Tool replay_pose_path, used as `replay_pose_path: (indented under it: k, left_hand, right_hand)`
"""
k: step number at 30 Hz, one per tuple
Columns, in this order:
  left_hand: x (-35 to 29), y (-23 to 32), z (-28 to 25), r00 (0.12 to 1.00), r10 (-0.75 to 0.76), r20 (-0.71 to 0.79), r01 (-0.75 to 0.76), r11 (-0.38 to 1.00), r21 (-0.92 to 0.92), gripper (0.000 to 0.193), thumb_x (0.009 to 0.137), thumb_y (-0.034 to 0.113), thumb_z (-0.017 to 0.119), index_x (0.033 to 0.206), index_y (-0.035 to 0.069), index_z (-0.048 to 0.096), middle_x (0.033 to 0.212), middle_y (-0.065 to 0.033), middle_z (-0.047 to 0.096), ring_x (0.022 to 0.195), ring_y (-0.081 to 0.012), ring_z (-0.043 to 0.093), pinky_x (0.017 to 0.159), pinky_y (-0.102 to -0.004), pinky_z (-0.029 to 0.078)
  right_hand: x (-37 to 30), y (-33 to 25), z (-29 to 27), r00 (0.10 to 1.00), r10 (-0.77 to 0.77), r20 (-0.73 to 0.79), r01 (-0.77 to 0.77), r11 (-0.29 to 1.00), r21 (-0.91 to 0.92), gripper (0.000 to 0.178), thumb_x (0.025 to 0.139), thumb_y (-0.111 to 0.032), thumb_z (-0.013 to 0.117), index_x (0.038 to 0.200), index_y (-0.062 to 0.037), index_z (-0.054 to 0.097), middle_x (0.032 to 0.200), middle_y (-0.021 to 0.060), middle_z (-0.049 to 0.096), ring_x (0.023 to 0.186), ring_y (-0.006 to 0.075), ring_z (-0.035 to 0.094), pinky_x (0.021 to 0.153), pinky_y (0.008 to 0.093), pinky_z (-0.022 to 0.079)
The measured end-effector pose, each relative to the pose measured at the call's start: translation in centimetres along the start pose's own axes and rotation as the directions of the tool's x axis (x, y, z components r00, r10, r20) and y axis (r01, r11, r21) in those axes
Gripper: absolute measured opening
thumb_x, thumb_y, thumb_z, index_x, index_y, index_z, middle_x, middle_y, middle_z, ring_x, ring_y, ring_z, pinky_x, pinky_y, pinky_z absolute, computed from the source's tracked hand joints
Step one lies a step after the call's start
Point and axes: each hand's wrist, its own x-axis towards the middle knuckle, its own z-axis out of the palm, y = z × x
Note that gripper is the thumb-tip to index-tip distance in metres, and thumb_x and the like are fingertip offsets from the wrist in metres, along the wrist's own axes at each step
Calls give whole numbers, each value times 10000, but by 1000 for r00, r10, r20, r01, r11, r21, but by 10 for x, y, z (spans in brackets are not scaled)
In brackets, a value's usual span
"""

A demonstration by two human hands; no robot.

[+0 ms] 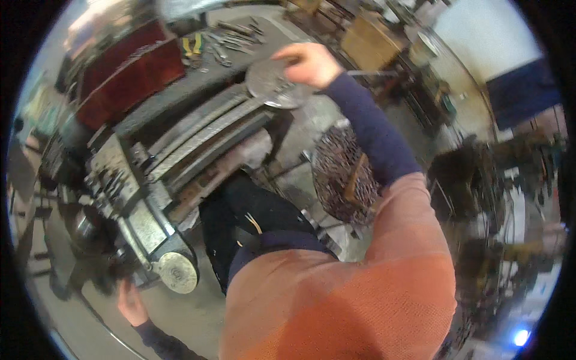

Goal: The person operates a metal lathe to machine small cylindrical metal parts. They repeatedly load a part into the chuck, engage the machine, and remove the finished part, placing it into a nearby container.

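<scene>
A grey round metal disc (273,90) sits at the far right end of the long metal rails (204,129) of a lathe-like machine. My right hand (309,65) is at its upper right rim, with the fingers bent over the edge and the thumb on the disc side. Low on the left, my left hand (131,303) is raised with its fingers stretched upward, holding nothing I can see. It is beside the machine's carriage (117,174), below a dark blurred part. Right of that hand is a pale round dial plate (177,272) on the carriage's near end.
Behind the rails, a bench carries a dark red bin (129,78), yellow-handled pliers (192,45) and several metal tools (234,39). A round container of metal shavings (342,174) stands right of my legs. A tan box (372,42) and more machinery (480,180) are farther right.
</scene>
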Motion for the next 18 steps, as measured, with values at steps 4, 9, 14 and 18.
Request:
replay_pose_path:
  k: [4,9,14,18]
  left_hand:
    - [33,20,24,982,-31,187,45,997,-69,314,830,121,575,1084,-64,558,1010,-175,625,912,-227,604,804,-314,454]
    - [42,-16,36,978,29,206,2,989,-148,333,830,113,579,1093,-87,536,988,-175,626,894,-198,596,797,-292,453]
    - [41,-10,31,980,-4,199,49,974,-223,331,846,126,565,1104,-78,534,997,-157,622,890,-178,582,793,-292,455]
    - [32,8,24,983,38,182,-14,991,-130,320,850,121,558,1107,-68,537,1013,-142,618,890,-177,580,790,-299,460]
  right_hand:
    - [-188,49,-58,827,543,-144,-561,792,-240,377,603,-130,555,957,-42,652,896,156,654,830,244,638,764,325,491]
    - [-301,44,-43,381,922,-62,-888,346,-303,264,591,-183,604,829,-127,702,815,147,649,792,285,633,780,324,491]
    - [-343,52,-17,276,956,103,-915,294,-277,291,593,-188,616,867,-133,701,810,115,663,767,236,640,732,313,497]
    - [-348,56,2,331,934,131,-810,353,-468,305,575,-205,628,861,-129,701,832,118,664,752,254,641,716,328,501]
